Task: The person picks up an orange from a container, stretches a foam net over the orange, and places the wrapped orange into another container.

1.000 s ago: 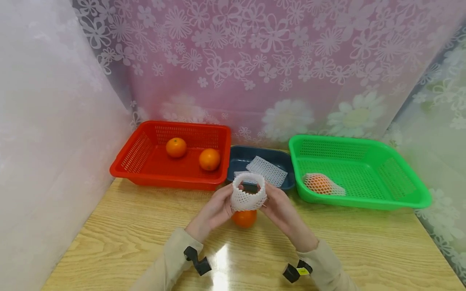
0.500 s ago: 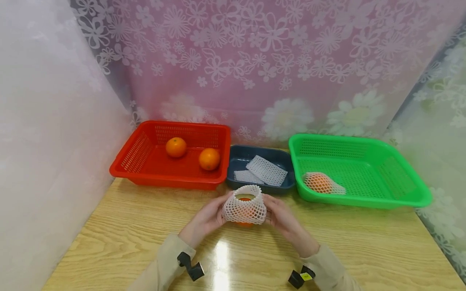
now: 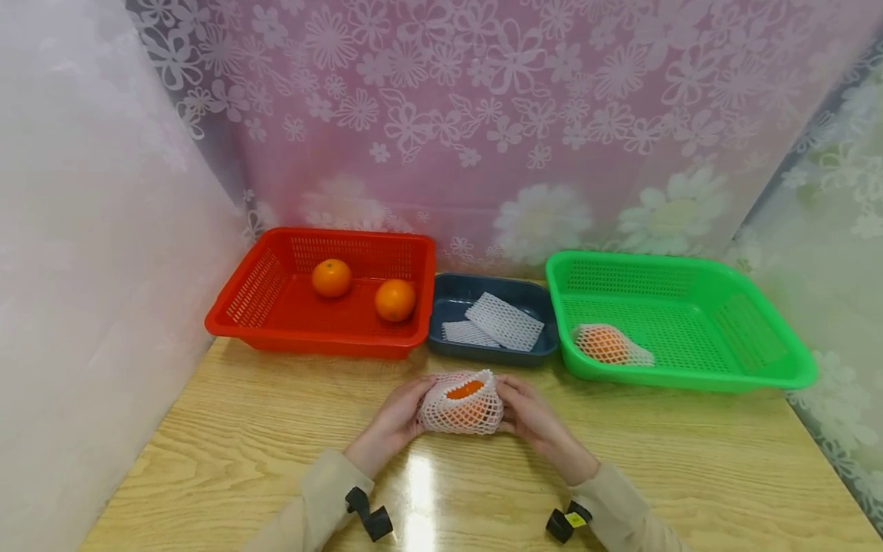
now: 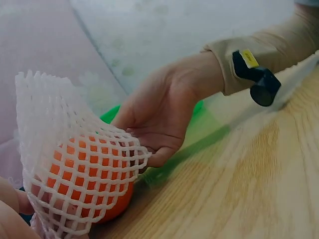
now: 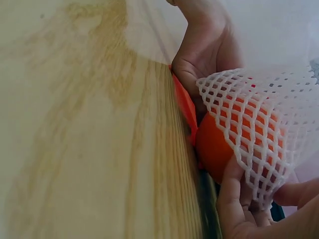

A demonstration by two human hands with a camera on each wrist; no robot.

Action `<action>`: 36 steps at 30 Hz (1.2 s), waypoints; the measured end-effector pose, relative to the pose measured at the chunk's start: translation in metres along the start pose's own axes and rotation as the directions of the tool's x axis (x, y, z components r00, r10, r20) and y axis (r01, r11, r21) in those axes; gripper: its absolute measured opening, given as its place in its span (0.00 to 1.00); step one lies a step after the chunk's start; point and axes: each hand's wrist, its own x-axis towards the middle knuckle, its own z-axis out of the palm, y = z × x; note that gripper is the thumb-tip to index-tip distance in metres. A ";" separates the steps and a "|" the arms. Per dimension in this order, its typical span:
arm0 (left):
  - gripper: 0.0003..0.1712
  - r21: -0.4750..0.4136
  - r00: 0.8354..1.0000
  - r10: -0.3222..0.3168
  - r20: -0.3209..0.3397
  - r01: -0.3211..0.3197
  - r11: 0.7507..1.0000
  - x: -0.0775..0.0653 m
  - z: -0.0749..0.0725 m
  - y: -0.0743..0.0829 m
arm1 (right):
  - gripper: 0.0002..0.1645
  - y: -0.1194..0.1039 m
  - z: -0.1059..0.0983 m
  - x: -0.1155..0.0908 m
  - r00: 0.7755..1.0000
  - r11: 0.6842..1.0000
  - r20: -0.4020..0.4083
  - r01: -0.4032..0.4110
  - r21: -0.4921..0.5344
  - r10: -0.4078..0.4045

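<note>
A white foam fruit net is drawn down around an orange that stands on the table in front of me. My left hand grips the net's left side, while my right hand pinches its right side between thumb and fingers. Through the open top, the orange's upper skin shows. In the left wrist view the mesh covers most of the fruit, and the bare bottom of the orange sticks out under the lower edge. The right wrist view also shows bare orange below the mesh.
A red basket at the back left holds two oranges. Beside it, a dark blue tray has flat foam nets in it. The green basket at the right contains a netted orange. A floral curtain hangs behind.
Both hands have lowered the net from above the orange down around it. Its wide round opening has narrowed to a slit, and the orange is now mostly inside the mesh.
</note>
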 end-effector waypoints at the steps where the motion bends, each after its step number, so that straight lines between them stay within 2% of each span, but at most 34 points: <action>1: 0.26 0.027 1.000 0.009 -0.018 -0.008 1.000 0.000 0.001 0.000 | 0.18 0.000 0.000 0.001 1.000 1.000 0.000 0.001 -0.005 -0.001; 6: 0.23 0.158 0.992 0.093 -0.090 -0.078 0.984 0.001 0.008 -0.005 | 0.20 0.000 0.006 0.005 0.997 0.997 -0.048 -0.058 -0.057 0.055; 9: 0.24 0.217 0.982 0.150 -0.112 -0.123 0.968 0.001 0.013 -0.007 | 0.20 -0.003 0.010 0.007 0.996 0.994 -0.068 -0.069 -0.089 0.063; 14: 0.24 0.232 0.965 0.223 -0.140 -0.187 0.955 0.001 0.020 -0.004 | 0.21 -0.010 0.016 0.006 0.992 0.993 -0.114 -0.068 -0.099 0.057; 16: 0.23 0.253 0.949 0.270 -0.163 -0.224 0.941 0.003 0.024 -0.001 | 0.19 -0.012 0.016 0.006 0.993 0.993 -0.108 -0.067 -0.094 0.057; 21: 0.19 0.326 0.896 0.400 -0.193 -0.326 0.887 0.004 0.033 0.006 | 0.07 -0.017 0.011 0.005 1.000 0.999 0.006 -0.025 -0.028 0.025; 22: 0.18 0.327 0.891 0.411 -0.192 -0.336 0.883 0.004 0.036 0.008 | 0.06 -0.018 0.010 0.004 1.000 1.000 0.024 -0.015 -0.009 0.015; 24: 0.18 0.320 0.895 0.407 -0.182 -0.337 0.885 0.004 0.039 0.011 | 0.08 -0.022 0.009 0.003 0.999 1.000 0.041 0.000 0.024 -0.001; 27: 0.22 0.282 0.918 0.361 -0.165 -0.306 0.909 0.003 0.043 0.013 | 0.22 -0.028 0.010 0.001 0.999 0.999 0.048 -0.014 0.037 0.012; 29: 0.23 0.251 0.932 0.331 -0.149 -0.288 0.924 0.002 0.043 0.013 | 0.33 -0.032 0.012 -0.001 0.997 0.999 0.074 -0.031 0.040 0.028; 31: 0.25 0.199 0.943 0.311 -0.122 -0.284 0.938 0.001 0.042 0.011 | 0.39 -0.035 0.015 -0.004 0.993 0.999 0.115 -0.038 0.036 0.033; 34: 0.21 0.114 0.953 0.296 -0.072 -0.287 0.951 -0.001 0.041 0.009 | 0.39 -0.038 0.018 -0.009 0.984 0.999 0.177 -0.018 0.048 0.009; 36: 0.19 0.060 0.960 0.278 -0.030 -0.276 0.959 -0.003 0.040 0.009 | 0.37 -0.038 0.019 -0.010 0.983 0.999 0.184 0.001 0.043 -0.009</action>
